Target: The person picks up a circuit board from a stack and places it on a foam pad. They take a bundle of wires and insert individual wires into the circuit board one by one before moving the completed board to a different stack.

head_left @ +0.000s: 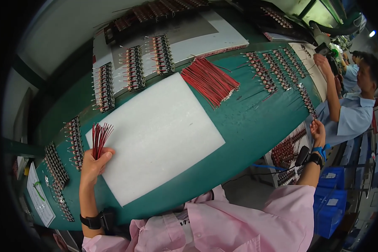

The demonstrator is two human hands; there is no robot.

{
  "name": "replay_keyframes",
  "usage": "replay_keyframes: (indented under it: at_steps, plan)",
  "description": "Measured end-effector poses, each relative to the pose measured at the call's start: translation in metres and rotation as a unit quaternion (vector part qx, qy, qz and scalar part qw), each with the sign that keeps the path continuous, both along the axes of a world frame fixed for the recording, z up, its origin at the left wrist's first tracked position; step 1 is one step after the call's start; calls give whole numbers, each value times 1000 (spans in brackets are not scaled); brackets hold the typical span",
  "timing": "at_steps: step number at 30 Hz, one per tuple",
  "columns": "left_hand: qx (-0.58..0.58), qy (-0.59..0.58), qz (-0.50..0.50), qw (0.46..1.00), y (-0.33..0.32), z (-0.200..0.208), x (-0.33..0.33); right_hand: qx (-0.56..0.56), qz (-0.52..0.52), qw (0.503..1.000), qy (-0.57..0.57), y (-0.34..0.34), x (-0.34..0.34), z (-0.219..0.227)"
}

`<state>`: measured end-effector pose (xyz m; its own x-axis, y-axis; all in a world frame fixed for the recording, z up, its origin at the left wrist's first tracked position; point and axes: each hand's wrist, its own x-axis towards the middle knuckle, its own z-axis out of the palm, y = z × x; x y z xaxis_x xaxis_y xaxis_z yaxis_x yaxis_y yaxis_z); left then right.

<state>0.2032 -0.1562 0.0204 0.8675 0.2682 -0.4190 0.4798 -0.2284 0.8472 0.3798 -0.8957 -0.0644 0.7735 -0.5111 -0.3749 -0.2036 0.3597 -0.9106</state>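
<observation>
My left hand (93, 164) is closed round a bundle of thin red and black wires (100, 136), whose ends fan out above the fist. It is over the left edge of a white foam sheet (164, 138). Far to the right, my right hand (318, 131) has its fingers pinched at the near end of a strip of small circuit boards with round parts (307, 101), at the table's right end. A large heap of red wires (210, 82) lies just beyond the foam sheet.
More board strips lie on the green table (248, 126) at the far right (262, 73) and left (75, 140). Others rest on a white board (189, 42). A co-worker (353, 101) sits close by at right. Blue bins (329, 206) stand below, near my right arm.
</observation>
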Motion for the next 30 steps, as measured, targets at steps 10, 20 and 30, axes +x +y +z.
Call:
replay_keyframes:
  at_steps: [10, 20, 30]
  plan:
    - [-15, -17, 40, 999, 1, 4, -10, 32, -11, 993, -117, 30, -15, -1]
    - [154, -187, 54, 969, 35, 8, -59, 85, 318, 916, -229, 196, -104, 64]
    - [430, -78, 102, 894, 125, 52, -53, 64, 673, 735, -57, 476, -140, 103]
